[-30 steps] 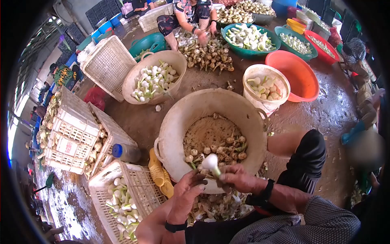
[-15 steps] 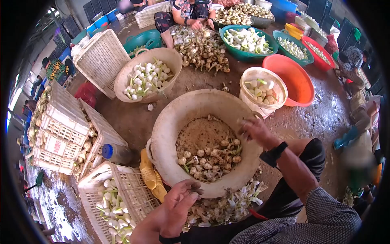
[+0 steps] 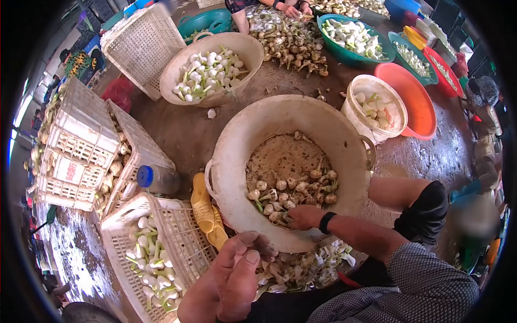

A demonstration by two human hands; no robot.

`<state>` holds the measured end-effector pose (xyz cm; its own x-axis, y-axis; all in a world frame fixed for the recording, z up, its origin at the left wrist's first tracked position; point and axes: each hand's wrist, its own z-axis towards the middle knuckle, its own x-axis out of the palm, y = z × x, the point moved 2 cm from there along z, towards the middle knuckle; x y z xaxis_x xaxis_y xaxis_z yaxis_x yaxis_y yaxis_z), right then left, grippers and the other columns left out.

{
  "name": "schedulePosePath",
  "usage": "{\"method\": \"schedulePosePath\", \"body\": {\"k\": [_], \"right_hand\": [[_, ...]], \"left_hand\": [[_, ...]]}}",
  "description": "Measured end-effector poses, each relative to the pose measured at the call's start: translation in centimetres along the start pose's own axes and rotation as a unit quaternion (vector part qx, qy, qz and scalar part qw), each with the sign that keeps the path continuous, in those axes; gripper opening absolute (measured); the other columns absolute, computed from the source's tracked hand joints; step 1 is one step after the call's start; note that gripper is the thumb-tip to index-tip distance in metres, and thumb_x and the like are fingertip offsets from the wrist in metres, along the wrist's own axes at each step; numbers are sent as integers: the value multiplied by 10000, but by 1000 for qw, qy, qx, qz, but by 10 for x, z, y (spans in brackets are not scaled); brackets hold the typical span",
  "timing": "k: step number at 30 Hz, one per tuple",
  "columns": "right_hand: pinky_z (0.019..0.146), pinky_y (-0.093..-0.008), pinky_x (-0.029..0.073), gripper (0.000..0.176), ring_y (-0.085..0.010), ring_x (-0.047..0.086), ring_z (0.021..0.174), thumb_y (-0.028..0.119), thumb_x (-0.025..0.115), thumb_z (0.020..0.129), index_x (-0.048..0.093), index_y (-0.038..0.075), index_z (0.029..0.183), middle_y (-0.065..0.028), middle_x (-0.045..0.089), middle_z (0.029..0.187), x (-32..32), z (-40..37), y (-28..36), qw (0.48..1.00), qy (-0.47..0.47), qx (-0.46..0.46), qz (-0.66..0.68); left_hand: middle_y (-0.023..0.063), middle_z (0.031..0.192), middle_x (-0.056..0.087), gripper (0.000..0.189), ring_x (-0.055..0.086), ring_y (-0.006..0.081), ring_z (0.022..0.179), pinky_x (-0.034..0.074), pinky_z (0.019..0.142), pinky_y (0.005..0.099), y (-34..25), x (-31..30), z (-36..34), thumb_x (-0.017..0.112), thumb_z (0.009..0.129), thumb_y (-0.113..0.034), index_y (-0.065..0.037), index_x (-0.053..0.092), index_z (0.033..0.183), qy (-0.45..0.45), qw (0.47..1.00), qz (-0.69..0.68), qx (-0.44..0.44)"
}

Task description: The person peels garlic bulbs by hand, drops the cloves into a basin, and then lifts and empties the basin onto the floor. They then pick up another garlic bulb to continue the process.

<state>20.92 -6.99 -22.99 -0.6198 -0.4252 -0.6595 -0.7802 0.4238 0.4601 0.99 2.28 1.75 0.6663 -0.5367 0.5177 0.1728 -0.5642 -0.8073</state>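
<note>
A large pale basin (image 3: 296, 111) stands before me, with unpeeled garlic bulbs (image 3: 293, 191) along its near side. My right hand (image 3: 305, 217) reaches down among those bulbs; its fingertips are hidden, so any grip cannot be seen. Outside the near rim is my left hand (image 3: 239, 269), palm side up with curled fingers; whatever lies between thumb and fingers is too unclear to name. Below the basin, loose peeled skins (image 3: 318, 269) are heaped near my legs. Clean white bulbs (image 3: 153, 264) fill a crate (image 3: 121, 223) at the lower left.
Yellow shoes (image 3: 203, 210) and a blue-capped jar (image 3: 159, 179) sit left of the basin. Beyond it are a beige tub (image 3: 210, 41) of white bulbs, a white bucket (image 3: 355, 116) and an orange tub (image 3: 423, 110). Another person's hands (image 3: 293, 9) touch a garlic pile (image 3: 291, 46).
My right hand has moved from the basin's right rim down to the bulbs inside. My left hand appears larger and a little lower. The view has shifted, with the basin now further right and higher.
</note>
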Motion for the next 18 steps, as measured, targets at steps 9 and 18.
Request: {"method": "schedulePosePath", "body": {"k": [9, 18], "right_hand": [[743, -486, 497, 198, -410, 621, 896, 86, 539, 816, 570, -24, 979, -241, 637, 909, 21, 12, -2, 999, -30, 6, 15], [714, -481, 474, 201, -406, 597, 856, 101, 581, 758, 617, -6, 925, -235, 607, 872, 2, -32, 24, 981, 38, -189, 40]], "left_hand": [[181, 1072, 633, 319, 628, 268, 893, 508, 787, 388, -4, 0, -2, 563, 919, -90, 49, 531, 1204, 6, 1000, 13, 26], [155, 1088, 626, 297, 618, 243, 922, 508, 847, 384, 1, -6, 1, 539, 931, -61, 40, 541, 1210, 9, 995, 94, 22]]}}
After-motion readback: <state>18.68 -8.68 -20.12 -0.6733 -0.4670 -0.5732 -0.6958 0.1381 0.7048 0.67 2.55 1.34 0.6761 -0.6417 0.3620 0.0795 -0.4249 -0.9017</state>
